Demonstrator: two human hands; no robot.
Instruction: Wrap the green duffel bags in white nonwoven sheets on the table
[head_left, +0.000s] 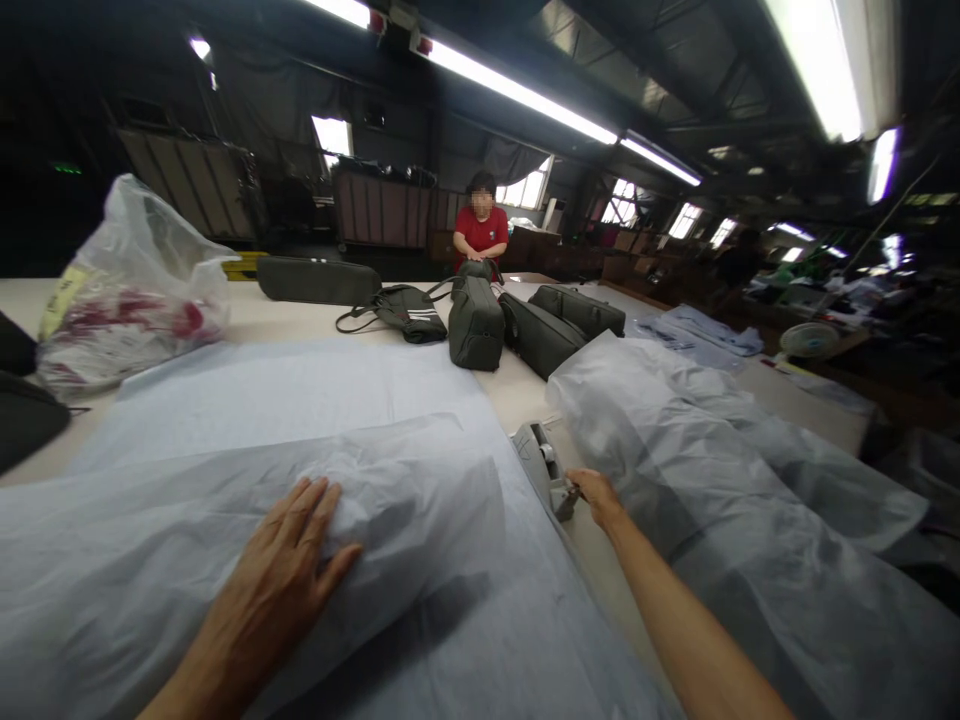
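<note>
My left hand (pixel 289 550) lies flat on a translucent plastic bag (pixel 420 500), its fingers spread a little. Something dark shows faintly through this bag, which rests on a pale sheet (pixel 300 385) over the table. Right of the sheet, my right hand (pixel 596 495) has its fingers closed at the near end of a grey tape dispenser (pixel 536 455). What the fingertips pinch there is too small to make out. Beside my right forearm are more translucent plastic bags (pixel 697 470).
Dark bags (pixel 476 325) stand at the table's far side, near a person in a red shirt (pixel 481 235). A clear plastic bag with red and white contents (pixel 142 310) sits at left. A small fan (pixel 810 340) is at right.
</note>
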